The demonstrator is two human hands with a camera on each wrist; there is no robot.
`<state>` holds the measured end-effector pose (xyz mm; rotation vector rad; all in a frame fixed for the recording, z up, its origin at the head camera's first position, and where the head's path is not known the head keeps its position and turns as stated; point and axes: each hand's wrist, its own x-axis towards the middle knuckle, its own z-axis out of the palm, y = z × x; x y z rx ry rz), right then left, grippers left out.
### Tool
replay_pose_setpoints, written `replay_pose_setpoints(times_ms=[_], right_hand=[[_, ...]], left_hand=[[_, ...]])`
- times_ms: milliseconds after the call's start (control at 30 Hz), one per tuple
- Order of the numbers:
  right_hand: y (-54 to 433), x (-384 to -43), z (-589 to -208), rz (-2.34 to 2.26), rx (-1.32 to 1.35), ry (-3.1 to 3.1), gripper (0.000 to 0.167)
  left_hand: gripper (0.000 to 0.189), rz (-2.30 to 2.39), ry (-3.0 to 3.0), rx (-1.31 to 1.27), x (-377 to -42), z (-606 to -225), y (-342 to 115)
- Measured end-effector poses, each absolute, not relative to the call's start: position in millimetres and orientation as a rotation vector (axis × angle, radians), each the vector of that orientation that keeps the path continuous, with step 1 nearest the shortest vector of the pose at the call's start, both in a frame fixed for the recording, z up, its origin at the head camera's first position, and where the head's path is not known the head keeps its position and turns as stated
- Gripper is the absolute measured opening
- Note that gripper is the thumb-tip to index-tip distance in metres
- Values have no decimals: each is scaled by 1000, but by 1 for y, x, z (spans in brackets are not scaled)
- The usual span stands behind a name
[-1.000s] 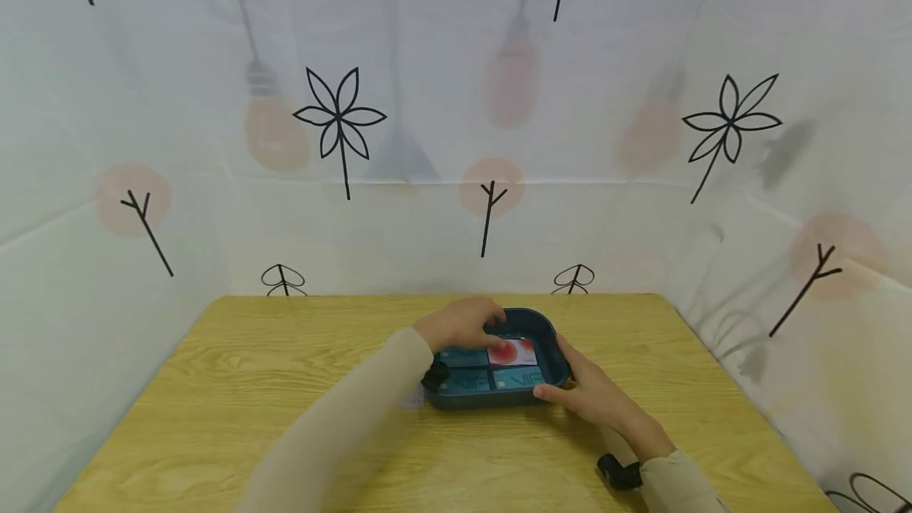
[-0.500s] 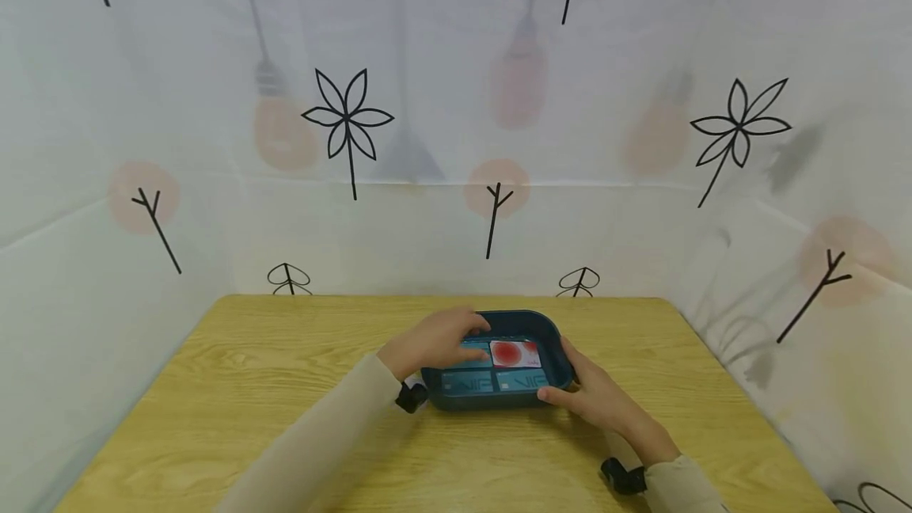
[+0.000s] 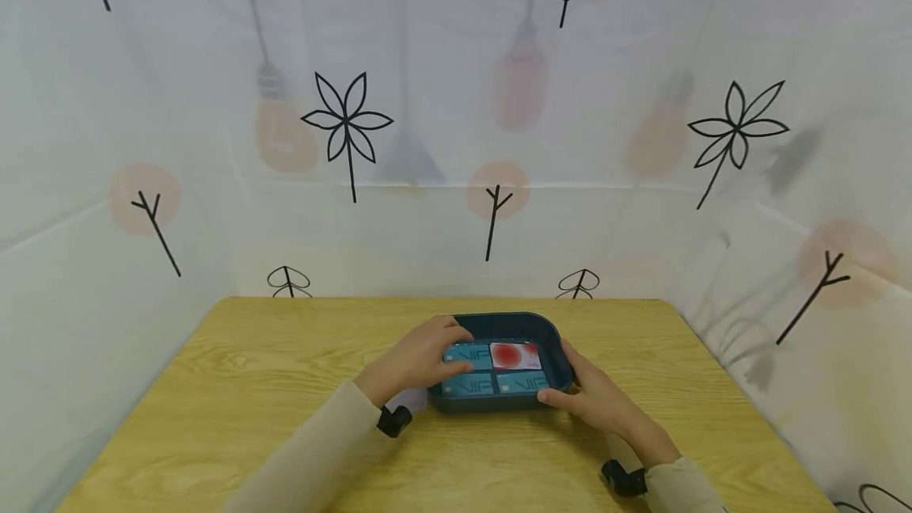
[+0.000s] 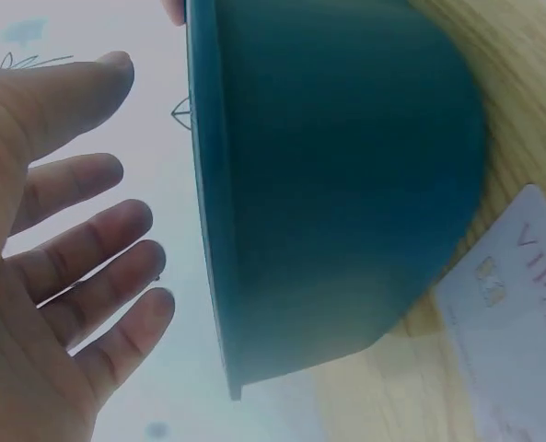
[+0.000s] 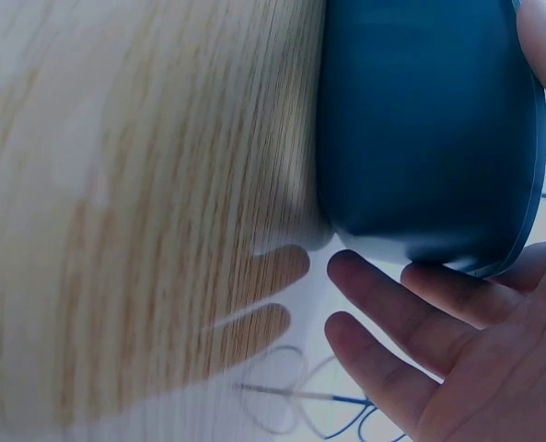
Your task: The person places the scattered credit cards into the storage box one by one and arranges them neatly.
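A dark blue plastic tray (image 3: 492, 404) stands on the table in the head view. Inside it lie three blue VIP cards (image 3: 469, 385) and a white card with a red circle (image 3: 514, 355). My left hand (image 3: 420, 355) hovers over the tray's left end, fingers spread and holding nothing; the left wrist view has them apart from the rim. At the tray's right end, my right hand (image 3: 598, 394) grips the side, thumb (image 3: 557, 397) at the front rim and fingers along the outer wall. A white VIP card (image 4: 516, 313) lies on the table beside the tray, partly hidden under my left wrist.
The wood-grain table (image 3: 285, 362) reaches back to a white cloth (image 3: 399, 236) printed with plants and light bulbs, which also hangs at both sides. A black wrist camera (image 3: 394, 421) sits on my left wrist, and another black camera (image 3: 623, 478) on my right.
My left hand has drawn back leftward from over the card with the red circle, uncovering the blue VIP card at the back left. My right hand has kept its place on the tray.
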<state>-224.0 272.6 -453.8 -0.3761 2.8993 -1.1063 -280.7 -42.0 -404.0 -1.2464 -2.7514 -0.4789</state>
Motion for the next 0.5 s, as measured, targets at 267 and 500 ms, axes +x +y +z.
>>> replay_pose_setpoints(times_ms=[267, 500], right_hand=[[272, -226, -457, -1127, -381, 2885, 103], [272, -224, -454, -1127, -389, 2870, 102]], left_hand=[[44, -561, -2684, -1202, -269, -410, -57], [45, -632, -2644, -1151, -259, -419, -72]])
